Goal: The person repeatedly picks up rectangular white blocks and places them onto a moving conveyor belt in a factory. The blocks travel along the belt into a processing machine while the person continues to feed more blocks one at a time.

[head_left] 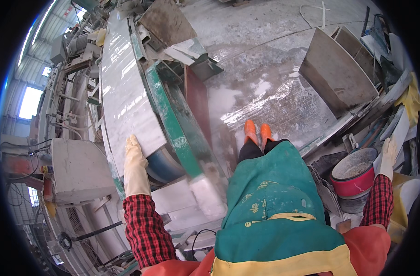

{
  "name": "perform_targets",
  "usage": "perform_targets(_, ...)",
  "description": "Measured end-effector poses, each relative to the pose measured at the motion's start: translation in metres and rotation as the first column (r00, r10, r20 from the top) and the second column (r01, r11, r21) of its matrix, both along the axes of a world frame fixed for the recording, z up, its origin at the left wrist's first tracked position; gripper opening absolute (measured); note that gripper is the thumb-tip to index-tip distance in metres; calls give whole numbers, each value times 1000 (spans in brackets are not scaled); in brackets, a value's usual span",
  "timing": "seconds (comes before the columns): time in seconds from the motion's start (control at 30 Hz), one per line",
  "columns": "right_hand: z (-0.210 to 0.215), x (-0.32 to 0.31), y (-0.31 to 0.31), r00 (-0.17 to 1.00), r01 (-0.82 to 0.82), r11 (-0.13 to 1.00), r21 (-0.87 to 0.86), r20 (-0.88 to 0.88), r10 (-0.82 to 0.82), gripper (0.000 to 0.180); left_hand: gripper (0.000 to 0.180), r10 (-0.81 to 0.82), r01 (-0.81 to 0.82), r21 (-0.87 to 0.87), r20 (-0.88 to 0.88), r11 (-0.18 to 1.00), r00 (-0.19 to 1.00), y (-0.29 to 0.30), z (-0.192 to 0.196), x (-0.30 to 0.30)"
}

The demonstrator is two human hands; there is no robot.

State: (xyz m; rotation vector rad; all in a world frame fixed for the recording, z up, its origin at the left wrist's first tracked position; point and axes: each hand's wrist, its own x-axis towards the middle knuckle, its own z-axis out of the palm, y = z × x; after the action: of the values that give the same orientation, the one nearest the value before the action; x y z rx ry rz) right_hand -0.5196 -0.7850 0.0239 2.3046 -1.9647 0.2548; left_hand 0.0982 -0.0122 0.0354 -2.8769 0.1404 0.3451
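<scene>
My left hand [135, 161], in a cream rubber glove, lies on the near end of a long, glossy white slab surface [127, 92], its fingers stretched forward. Below that end, a dark blue curved roller or drum [165, 164] shows beside a green metal side rail [178, 138]. Far out on the right, my right hand [387, 156] wears a similar glove with its fingers extended. It is beside a pale board [400, 127], and I cannot tell whether it touches it. Next to it sits a red round tub [353, 185] with greyish contents.
Wet concrete floor [265, 87] lies ahead of my orange boots [251, 131]. Large brown-grey panels [339, 73] lean at the right. Machinery with a beige housing [78, 168] and a black handwheel [65, 240] stands on the left. A white block [210, 198] lies by the green rail.
</scene>
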Motion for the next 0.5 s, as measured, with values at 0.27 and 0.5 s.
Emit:
perform_targets(0.27,-9,-14,-1,971,-232,967,-104,39,237,64,122,-83,84,-31,33,996,996,13,-7,11)
perform_targets(0.5,-17,-18,-14,957,-286,944,-162,5,291,63,135,-25,22,-37,-104,999,994,13,-1,27)
